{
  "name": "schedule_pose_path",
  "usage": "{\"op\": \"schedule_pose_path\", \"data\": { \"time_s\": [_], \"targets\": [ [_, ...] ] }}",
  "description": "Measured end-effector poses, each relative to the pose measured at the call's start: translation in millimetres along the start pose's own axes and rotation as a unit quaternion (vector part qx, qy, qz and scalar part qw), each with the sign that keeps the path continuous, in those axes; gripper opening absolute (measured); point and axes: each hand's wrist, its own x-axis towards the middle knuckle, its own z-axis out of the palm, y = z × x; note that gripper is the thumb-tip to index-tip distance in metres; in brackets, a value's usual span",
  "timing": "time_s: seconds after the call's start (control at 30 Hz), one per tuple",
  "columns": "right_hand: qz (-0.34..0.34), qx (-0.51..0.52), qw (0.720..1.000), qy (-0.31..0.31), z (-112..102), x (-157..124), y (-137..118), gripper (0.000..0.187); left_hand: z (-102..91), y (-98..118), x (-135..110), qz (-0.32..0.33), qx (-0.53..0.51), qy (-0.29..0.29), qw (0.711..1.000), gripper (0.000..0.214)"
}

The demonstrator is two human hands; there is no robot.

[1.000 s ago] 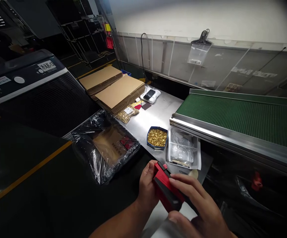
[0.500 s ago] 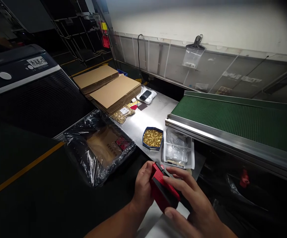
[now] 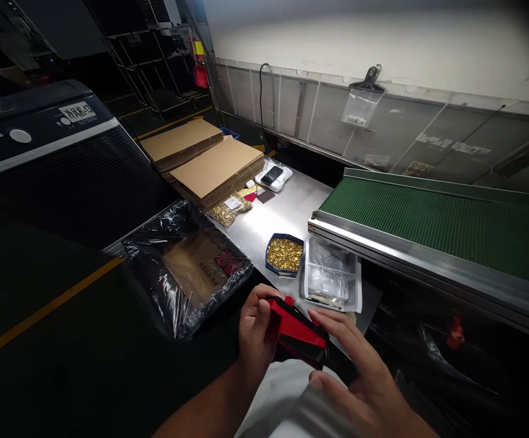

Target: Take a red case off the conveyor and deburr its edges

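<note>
In front of my body, my left hand (image 3: 255, 325) is closed around one end of a red and black plastic housing (image 3: 301, 333), its exact kind unclear. Over the housing's other end, my right hand (image 3: 360, 368) has its thumb and fingers apart. Its fingertips are close to the housing; whether they touch it I cannot tell. Beyond the hands sits a blue tray (image 3: 284, 272) full of small gold-coloured metal pieces (image 3: 285, 253). Beside that tray is a white bin (image 3: 358, 292) holding clear plastic bags (image 3: 328, 277).
A green ribbed conveyor (image 3: 428, 219) runs along the right. At left stands a box lined with black plastic (image 3: 173, 304), with red parts (image 3: 226, 263) inside. Stacked cardboard (image 3: 218, 167), a bag of gold pieces (image 3: 230, 210) and a phone (image 3: 272, 176) lie on the metal table (image 3: 307, 188).
The housing has been turned flatter, showing more of its red side, and moved slightly left with my left hand. My right hand's fingers are now farther from its middle. The view has shifted slightly.
</note>
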Motion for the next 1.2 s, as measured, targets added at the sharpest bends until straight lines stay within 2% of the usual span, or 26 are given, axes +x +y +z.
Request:
{"op": "schedule_pose_path", "data": {
  "time_s": [0.47, 0.57, 0.73, 0.8, 0.87, 0.93, 1.07, 1.2],
  "targets": [
    [0.004, 0.023, 1.000, 0.016, 6.3, 1.8, 1.1, 0.057, -3.9, -6.1, 2.2, -0.008, 0.011, 0.001, 1.000, 0.034],
    [0.033, 0.029, 0.998, 0.045, 7.5, 2.6, 2.5, 0.053, -8.0, -10.5, 3.3, -0.045, 0.054, 0.000, 0.998, 0.037],
    [0.084, 0.026, 0.993, 0.075, 8.3, 3.1, 6.0, 0.049, -18.3, -17.9, -0.3, -0.104, 0.084, -0.071, 0.989, 0.062],
    [0.085, 0.026, 0.993, 0.074, 9.4, 2.3, 7.0, 0.050, -19.6, -19.3, -1.9, -0.118, 0.109, -0.092, 0.983, 0.062],
    [0.091, 0.027, 0.993, 0.071, 11.2, 1.3, 8.1, 0.048, -19.2, -20.9, -2.0, -0.134, 0.139, -0.082, 0.978, 0.054],
    [0.107, 0.030, 0.991, 0.071, 13.4, 0.3, 9.8, 0.046, -18.6, -23.5, -0.2, -0.137, 0.151, -0.048, 0.978, 0.044],
    [0.136, 0.066, 0.986, 0.076, 17.1, -0.6, 14.6, 0.042, -21.2, -29.7, 6.7, -0.138, 0.133, 0.015, 0.981, 0.047],
    [0.147, 0.096, 0.982, 0.071, 19.2, -1.7, 18.5, 0.043, -25.5, -31.8, 9.3, -0.127, 0.162, 0.005, 0.978, 0.048]
  ]
}}
